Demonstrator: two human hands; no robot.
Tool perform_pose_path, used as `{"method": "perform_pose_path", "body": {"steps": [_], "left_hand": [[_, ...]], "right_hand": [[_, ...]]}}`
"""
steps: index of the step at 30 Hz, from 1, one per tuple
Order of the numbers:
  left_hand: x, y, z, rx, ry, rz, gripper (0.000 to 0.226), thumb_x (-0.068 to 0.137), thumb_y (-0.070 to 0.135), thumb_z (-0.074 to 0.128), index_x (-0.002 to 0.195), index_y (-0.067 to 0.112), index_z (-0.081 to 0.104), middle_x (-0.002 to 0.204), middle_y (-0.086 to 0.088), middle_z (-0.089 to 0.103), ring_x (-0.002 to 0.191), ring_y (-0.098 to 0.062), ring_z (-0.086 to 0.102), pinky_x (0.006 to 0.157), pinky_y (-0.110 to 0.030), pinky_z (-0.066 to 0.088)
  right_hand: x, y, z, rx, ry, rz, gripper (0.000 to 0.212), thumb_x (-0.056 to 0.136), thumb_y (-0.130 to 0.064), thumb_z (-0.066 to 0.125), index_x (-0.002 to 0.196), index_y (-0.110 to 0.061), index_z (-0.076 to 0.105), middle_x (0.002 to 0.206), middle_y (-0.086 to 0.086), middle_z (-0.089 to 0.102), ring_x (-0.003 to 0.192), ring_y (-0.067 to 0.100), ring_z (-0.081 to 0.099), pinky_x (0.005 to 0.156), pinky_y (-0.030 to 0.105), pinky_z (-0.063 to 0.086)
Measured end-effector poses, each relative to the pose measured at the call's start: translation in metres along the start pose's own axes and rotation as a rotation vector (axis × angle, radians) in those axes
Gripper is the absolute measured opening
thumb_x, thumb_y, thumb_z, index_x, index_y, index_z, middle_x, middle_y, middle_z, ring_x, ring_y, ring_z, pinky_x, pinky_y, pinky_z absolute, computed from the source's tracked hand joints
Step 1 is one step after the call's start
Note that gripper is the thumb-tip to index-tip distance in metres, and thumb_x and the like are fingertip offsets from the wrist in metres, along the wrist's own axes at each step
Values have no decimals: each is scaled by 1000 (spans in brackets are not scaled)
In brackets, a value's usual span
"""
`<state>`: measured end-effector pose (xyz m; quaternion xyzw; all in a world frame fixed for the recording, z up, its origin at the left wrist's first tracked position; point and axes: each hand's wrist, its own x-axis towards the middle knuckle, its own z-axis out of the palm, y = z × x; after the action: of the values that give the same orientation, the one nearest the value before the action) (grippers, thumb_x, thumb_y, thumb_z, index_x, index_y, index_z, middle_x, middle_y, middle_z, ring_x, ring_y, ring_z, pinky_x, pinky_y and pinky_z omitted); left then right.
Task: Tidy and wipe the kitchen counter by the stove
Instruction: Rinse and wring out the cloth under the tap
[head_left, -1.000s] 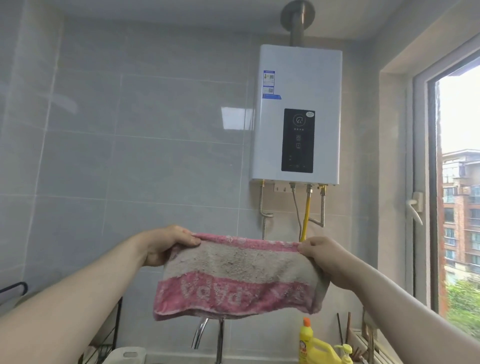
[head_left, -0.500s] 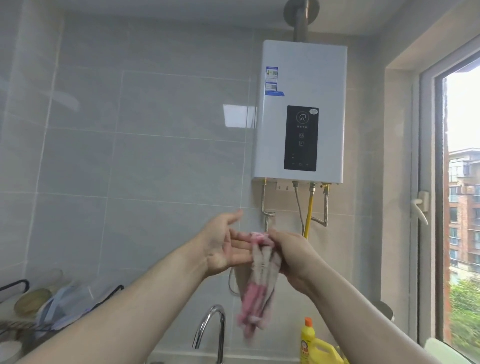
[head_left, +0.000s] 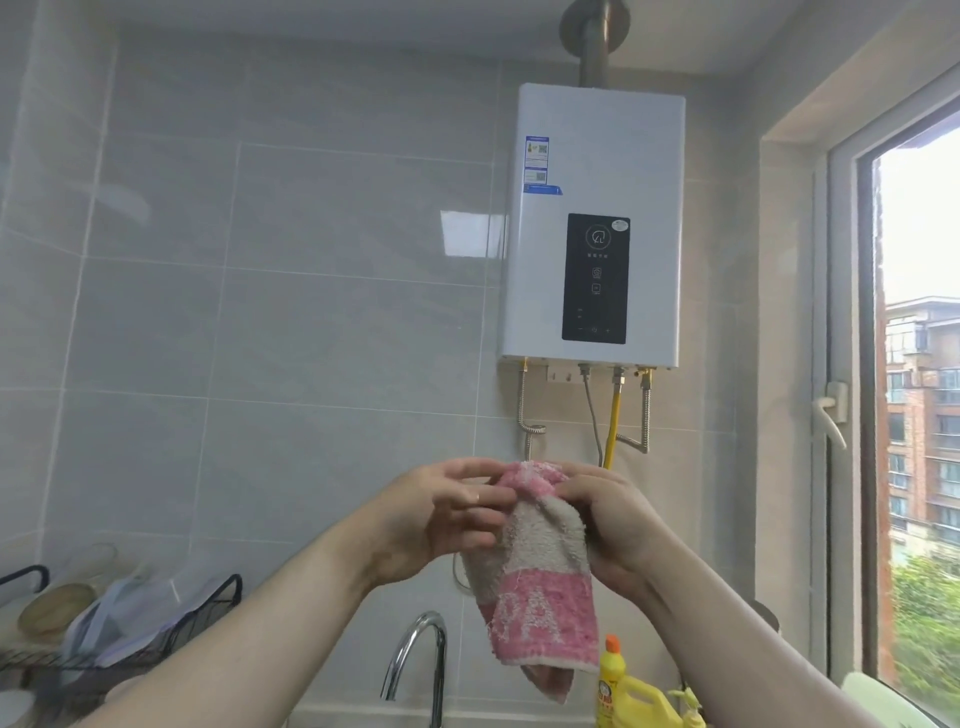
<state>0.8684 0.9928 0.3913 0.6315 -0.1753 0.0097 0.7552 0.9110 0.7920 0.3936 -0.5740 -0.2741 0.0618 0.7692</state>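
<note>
My left hand (head_left: 447, 519), open a moment before, now pinched the top of the pink cloth (head_left: 535, 587). My right hand (head_left: 613, 525) still gripped its other edge, the cloth hanging folded above the faucet (head_left: 415, 654).

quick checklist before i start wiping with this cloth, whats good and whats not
1. Cloth held firmly: left hand and right hand both grip its bunched top. Ok.
2. Cloth folded into a wiping pad: it hangs loose from the hands. Not ok.
3. Cloth clear of the faucet: it hangs to the faucet's right, apart. Ok.
4. Cleaner within reach: yellow bottle stands at lower right. Ok.
5. Cloth damp enough: cannot tell.
6. Counter cleared for wiping: out of view. Cannot tell.
</note>
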Motion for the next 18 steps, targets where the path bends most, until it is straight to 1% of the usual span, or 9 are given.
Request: {"method": "perform_pose_path", "body": {"steps": [2, 4, 5, 8, 11, 13, 15, 16, 18], "left_hand": [[4, -18, -7, 197, 185, 113, 51, 66, 14, 74, 115, 11, 61, 103, -9, 66, 78, -14, 64, 65, -24, 55], [5, -40, -7, 281, 178, 63, 73, 60, 37, 86, 123, 13, 58, 116, -3, 65, 95, -11, 66, 75, -28, 55], [6, -49, -5, 199, 135, -32, 79, 61, 40, 88, 127, 11, 55, 120, -4, 66, 100, -17, 68, 79, -35, 57], [2, -70, 7, -45, 110, -288, 58, 67, 26, 82, 117, 6, 63, 107, -14, 70, 86, -28, 70, 73, -37, 58], [-2, -85, 14, -276, 58, -261, 28, 81, 13, 66, 106, 4, 74, 108, -19, 70, 94, -33, 68, 87, -46, 54], [-1, -95, 15, -289, 109, -203, 23, 86, 8, 59, 104, 1, 71, 100, -21, 70, 87, -34, 70, 80, -45, 56], [0, -108, 16, -187, 228, -168, 23, 90, 5, 59, 112, 0, 62, 95, -21, 69, 83, -34, 69, 74, -44, 58], [0, -117, 16, -136, 257, -162, 24, 90, 4, 61, 114, 0, 60, 94, -21, 69, 82, -34, 69, 74, -44, 58], [-2, -137, 15, -47, 264, -186, 23, 88, 4, 66, 111, 2, 62, 94, -19, 71, 85, -34, 69, 82, -46, 57]], "right_hand": [[0, 2, -2, 111, -24, 43, 38, 83, 8, 39, 111, 12, 65, 98, 29, 66, 87, 38, 66, 83, 46, 54], [-3, 4, -3, 212, -9, 86, 36, 85, 5, 37, 106, 8, 66, 87, 23, 67, 76, 35, 67, 75, 43, 56], [-5, 7, -5, 264, 4, 105, 33, 87, 3, 37, 99, 6, 67, 80, 20, 66, 69, 32, 66, 69, 39, 57], [-13, 20, -14, 389, 71, 138, 29, 88, 0, 40, 84, -2, 68, 69, 11, 60, 59, 26, 61, 60, 36, 55], [-23, 42, -30, 449, 117, 175, 24, 86, -1, 43, 85, -7, 67, 67, 6, 57, 54, 22, 57, 56, 34, 52], [-37, 58, -38, 455, 111, 256, 22, 87, -12, 50, 96, -4, 68, 78, 11, 64, 64, 27, 64, 60, 37, 54], [-55, 84, -49, 438, 84, 351, 48, 90, -36, 55, 109, 6, 69, 106, 25, 69, 94, 39, 67, 83, 49, 54], [-65, 98, -54, 407, 72, 398, 56, 90, -40, 55, 116, 9, 66, 118, 29, 65, 107, 42, 63, 94, 52, 49], [-80, 128, -64, 281, 95, 455, 42, 91, -17, 59, 121, 13, 58, 116, 30, 65, 102, 39, 66, 90, 48, 55]]}}
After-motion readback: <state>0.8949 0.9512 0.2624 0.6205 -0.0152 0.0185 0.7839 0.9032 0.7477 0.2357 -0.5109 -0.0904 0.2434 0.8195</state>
